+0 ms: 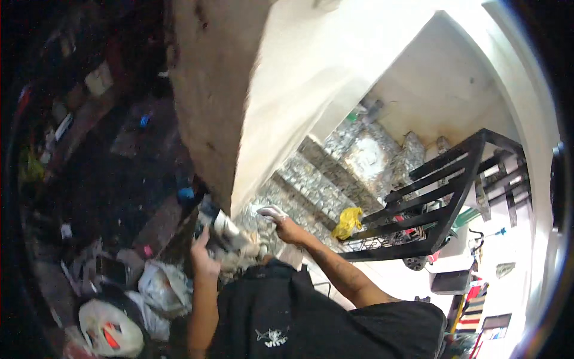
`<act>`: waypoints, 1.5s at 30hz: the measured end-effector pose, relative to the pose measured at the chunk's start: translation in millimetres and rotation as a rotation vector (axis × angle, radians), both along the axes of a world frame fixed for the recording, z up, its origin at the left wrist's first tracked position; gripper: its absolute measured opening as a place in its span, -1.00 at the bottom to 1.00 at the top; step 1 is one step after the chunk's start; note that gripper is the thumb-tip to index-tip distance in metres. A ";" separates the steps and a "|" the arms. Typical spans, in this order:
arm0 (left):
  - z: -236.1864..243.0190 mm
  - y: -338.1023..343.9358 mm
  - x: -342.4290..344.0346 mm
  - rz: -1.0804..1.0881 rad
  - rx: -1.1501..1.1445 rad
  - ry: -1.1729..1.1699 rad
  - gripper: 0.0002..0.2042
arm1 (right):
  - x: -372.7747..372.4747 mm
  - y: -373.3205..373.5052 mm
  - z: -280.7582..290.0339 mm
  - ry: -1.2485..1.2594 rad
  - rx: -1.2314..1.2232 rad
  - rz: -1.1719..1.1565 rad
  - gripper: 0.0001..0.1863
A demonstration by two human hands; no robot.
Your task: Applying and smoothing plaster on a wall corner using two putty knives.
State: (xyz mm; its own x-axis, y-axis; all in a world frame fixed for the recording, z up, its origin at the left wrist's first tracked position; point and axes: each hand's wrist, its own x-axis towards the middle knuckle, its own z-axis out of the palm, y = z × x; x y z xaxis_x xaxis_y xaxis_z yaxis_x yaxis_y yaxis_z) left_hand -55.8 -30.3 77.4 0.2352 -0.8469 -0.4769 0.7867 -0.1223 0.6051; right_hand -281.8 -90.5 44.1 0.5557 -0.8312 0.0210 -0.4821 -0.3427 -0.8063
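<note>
My left hand [204, 258] is closed at the left edge of a crumpled cream-and-dark piece that looks like a bag or sheet [230, 236]. Its fingers are partly hidden behind that piece. To the right, my right hand [273, 213] reaches out beside the wall's foot, over the stone-patterned steps [299, 179]. Its fingers stretch to the left, and pale white stuff covers them. Nothing plainly shows in its grip.
A pale wall [287, 78] with a rough brown end rises ahead. A yellow plastic bag [348, 222] lies by the black railing [442, 197]. White residue [366, 157] marks a higher step. Filled plastic bags [164, 287] and scattered litter lie in the dark area at left.
</note>
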 end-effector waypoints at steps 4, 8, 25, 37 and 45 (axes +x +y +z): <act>4.8 8.5 16.0 -0.154 -0.164 0.231 -0.71 | -66.3 -107.1 -19.0 -0.282 -0.106 -0.457 -0.29; -38.4 9.1 46.4 -0.279 -0.189 0.126 -0.57 | -154.9 -263.2 15.4 -0.978 -0.115 -0.698 -0.47; -18.4 -8.1 56.9 -0.087 -0.148 0.353 -0.75 | -62.0 -309.1 101.3 -0.339 -0.410 -1.183 -0.34; -22.6 10.9 48.7 -0.100 0.090 0.050 -0.70 | 94.4 -106.8 135.7 -0.248 -0.444 -0.967 -0.32; -9.5 -3.7 34.3 -0.047 -0.004 0.115 -0.73 | 74.3 -6.6 123.9 -0.969 0.155 -0.213 -0.36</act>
